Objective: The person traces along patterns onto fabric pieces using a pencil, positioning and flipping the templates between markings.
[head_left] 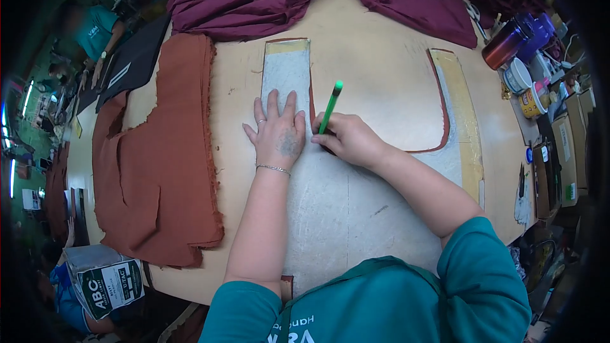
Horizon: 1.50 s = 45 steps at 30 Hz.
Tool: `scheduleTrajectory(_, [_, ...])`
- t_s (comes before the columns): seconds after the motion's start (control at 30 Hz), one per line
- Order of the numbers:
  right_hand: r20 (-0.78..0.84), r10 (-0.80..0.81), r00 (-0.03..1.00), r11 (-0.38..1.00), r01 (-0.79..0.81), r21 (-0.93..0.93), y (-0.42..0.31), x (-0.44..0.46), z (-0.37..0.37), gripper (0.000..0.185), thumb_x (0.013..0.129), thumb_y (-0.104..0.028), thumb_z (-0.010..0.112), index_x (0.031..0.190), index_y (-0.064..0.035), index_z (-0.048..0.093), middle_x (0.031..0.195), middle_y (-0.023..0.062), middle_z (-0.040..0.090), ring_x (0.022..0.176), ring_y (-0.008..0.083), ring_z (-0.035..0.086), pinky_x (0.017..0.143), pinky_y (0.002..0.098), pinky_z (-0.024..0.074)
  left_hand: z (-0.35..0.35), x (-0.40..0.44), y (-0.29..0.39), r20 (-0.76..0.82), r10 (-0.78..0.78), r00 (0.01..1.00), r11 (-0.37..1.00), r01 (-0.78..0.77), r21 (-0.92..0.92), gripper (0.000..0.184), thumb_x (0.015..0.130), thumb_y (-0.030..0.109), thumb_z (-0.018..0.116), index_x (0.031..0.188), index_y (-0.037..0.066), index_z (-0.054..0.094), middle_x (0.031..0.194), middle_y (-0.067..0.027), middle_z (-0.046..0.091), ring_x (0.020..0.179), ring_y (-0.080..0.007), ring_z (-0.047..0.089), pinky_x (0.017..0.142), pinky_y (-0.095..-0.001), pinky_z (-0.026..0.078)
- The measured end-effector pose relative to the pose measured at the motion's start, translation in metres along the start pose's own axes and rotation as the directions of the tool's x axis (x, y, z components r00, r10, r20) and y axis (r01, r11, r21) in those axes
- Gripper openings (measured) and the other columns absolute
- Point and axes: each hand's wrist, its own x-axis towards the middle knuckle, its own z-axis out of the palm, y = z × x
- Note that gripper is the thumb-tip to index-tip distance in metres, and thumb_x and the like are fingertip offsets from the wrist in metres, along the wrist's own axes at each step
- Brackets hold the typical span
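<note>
My left hand [278, 130] lies flat with fingers spread on the left arm of a grey garment pattern [356, 209] with yellow-taped edges. A green pencil [331, 108] stands nearly upright in my right hand [348, 141], pinched between thumb and fingers. Its tip is hidden behind my fingers, close to the inner edge of the pattern's U-shaped cutout. Rust-brown fabric [445, 128] shows as a thin border beneath the pattern, along the cutout. My forearms and body cover parts of the pattern.
Stacked rust-brown fabric pieces [162, 171] lie to the left on the table [375, 82]. Maroon fabric [248, 0] is heaped along the far edge. At right stand a tumbler [506, 44] and tubs [517, 76]. A person [95, 35] in teal is at far left.
</note>
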Motion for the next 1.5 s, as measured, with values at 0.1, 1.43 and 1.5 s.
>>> scheduleTrajectory(0.1, [-0.178, -0.087, 0.980, 0.995, 0.075, -0.069, 0.022, 0.033, 0.004, 0.019, 0.077, -0.014, 0.062, 0.091, -0.0009, 0.057, 0.085, 0.0192, 0.060, 0.079, 0.0345, 0.059, 0.071, 0.0385, 0.0463, 0.001, 0.000, -0.001, 0.001, 0.012, 1.000, 1.000, -0.012, 0.012, 0.043, 0.087, 0.034, 0.043, 0.128, 0.023, 0.042, 0.138, -0.0073, 0.029, 0.129, -0.0347, 0.021, 0.094, -0.0676, 0.019])
scheduleTrajectory(1.43, [-0.597, 0.137, 0.791, 0.975, -0.003, 0.221, 0.068, 0.103, -0.001, 0.013, 0.081, -0.013, 0.059, 0.089, -0.0035, 0.056, 0.076, 0.0166, 0.061, 0.068, 0.0275, 0.061, 0.063, 0.0336, 0.0469, 0.014, 0.067, 0.001, -0.013, 0.079, 0.997, 0.996, -0.080, -0.031, 0.041, 0.088, 0.037, 0.042, 0.127, 0.028, 0.044, 0.139, -0.0051, 0.031, 0.130, -0.0296, 0.024, 0.097, -0.0621, 0.021])
scheduleTrajectory(1.5, [-0.585, 0.105, 0.804, 0.990, -0.026, 0.142, 0.062, 0.098, 0.000, 0.014, 0.081, -0.014, 0.059, 0.090, -0.0041, 0.056, 0.077, 0.0178, 0.061, 0.069, 0.0307, 0.060, 0.063, 0.0360, 0.0469, 0.015, 0.068, 0.001, -0.034, 0.076, 0.997, 0.996, -0.077, -0.033, 0.040, 0.088, 0.037, 0.042, 0.127, 0.028, 0.045, 0.138, -0.0052, 0.033, 0.130, -0.0293, 0.025, 0.097, -0.0619, 0.022])
